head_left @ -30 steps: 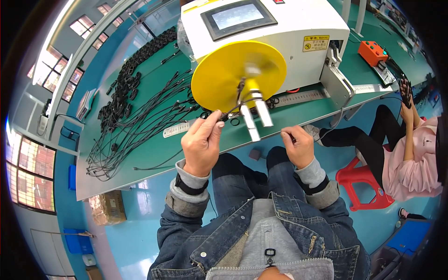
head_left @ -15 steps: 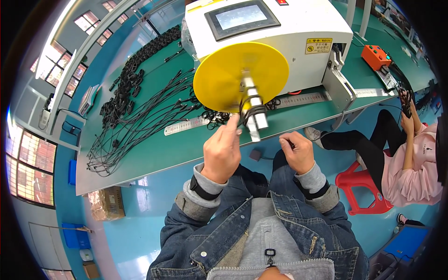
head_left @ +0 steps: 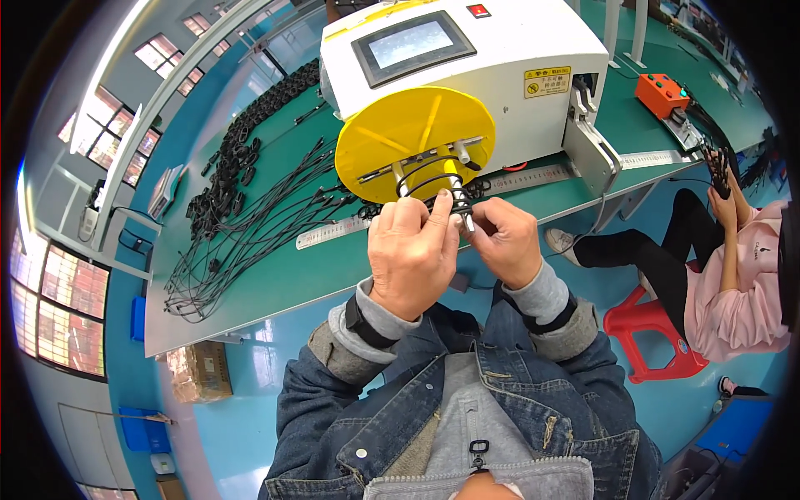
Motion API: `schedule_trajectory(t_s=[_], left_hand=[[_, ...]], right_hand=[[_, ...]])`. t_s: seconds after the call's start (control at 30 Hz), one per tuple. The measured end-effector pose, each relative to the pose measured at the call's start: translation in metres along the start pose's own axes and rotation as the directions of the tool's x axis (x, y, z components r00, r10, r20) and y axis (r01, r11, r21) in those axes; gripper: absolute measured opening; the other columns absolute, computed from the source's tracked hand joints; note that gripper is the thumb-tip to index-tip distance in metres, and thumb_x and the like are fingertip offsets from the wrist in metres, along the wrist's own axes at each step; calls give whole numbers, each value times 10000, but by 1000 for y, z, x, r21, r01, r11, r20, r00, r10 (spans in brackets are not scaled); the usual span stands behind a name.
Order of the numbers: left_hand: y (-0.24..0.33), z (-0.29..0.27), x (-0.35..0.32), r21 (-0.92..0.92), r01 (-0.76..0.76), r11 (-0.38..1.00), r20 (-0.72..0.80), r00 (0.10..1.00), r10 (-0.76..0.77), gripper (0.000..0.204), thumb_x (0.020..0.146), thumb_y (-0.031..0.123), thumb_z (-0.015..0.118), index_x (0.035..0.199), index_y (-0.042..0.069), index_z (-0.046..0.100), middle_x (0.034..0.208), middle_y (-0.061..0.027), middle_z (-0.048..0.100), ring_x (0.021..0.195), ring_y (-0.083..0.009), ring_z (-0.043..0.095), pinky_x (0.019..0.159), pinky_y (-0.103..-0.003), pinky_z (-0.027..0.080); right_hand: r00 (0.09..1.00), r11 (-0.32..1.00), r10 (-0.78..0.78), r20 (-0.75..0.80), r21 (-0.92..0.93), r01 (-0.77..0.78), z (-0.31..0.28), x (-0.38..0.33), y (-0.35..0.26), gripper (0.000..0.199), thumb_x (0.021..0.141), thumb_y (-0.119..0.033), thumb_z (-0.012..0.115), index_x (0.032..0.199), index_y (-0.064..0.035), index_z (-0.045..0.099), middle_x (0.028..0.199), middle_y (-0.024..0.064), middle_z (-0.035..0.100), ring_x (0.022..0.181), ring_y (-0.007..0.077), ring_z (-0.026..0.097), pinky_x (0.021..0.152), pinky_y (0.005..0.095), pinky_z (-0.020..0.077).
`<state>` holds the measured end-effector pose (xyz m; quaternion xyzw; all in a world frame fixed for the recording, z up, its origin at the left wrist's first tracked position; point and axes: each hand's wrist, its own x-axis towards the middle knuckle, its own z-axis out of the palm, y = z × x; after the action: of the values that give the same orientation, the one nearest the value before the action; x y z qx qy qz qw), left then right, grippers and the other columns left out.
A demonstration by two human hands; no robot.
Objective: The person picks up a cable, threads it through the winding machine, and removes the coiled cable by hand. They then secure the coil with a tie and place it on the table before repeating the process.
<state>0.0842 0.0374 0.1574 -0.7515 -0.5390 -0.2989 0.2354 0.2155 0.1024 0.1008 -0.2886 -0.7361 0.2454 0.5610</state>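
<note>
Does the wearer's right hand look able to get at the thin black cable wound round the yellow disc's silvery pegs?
Probably yes: the right hand sits right at the cable, with no obstacle visible between them.

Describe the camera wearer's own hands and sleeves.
The left hand and right hand are bare, without gloves. Blue denim sleeves end in folded grey cuffs; light grey inner sleeves show beyond them, each crossed by a black band.
</note>
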Motion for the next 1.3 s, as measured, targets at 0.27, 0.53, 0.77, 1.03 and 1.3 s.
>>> schedule_trajectory(t_s=[0.27,0.53,0.77,1.03,1.3], left_hand=[[-4,-12,10,-102,294,951,224,938,-266,644,756,133,545,1314,-54,283,1017,-233,418,890,-368,477,800,-419,407],[-25,2,0,-329,185,926,229,967,-112,679,774,127,516,1338,-72,195,1201,-335,314,1077,-443,388,961,-418,320],[-22,-2,-2,-307,272,912,330,929,-166,481,788,127,534,1201,-62,377,1007,-243,466,876,-391,501,780,-423,431],[-17,-5,-5,-194,103,976,200,978,-64,296,790,160,559,1003,-20,459,778,-153,493,660,-336,538,578,-406,466],[20,-25,-39,-64,112,992,217,971,-96,260,799,181,550,965,-1,466,702,-127,481,558,-309,543,477,-370,468]], right_hand=[[999,997,46,26,55,-47,-10,24,6,722,572,-137,803,1190,-15,451,975,107,557,824,151,555,649,249,484],[976,864,52,209,482,-149,5,23,22,797,654,-117,739,1314,3,309,1149,157,489,1042,186,491,814,289,465],[997,953,71,40,292,-80,31,-8,6,678,689,-78,676,1271,8,337,1003,197,567,837,306,608,716,329,505],[992,998,66,-107,1,-66,36,-1,-19,336,757,-46,593,1056,15,451,786,185,609,703,316,624,615,359,492],[998,993,64,-11,-95,-65,21,-36,-42,285,753,-97,599,959,0,428,676,189,579,623,368,592,529,410,474]])
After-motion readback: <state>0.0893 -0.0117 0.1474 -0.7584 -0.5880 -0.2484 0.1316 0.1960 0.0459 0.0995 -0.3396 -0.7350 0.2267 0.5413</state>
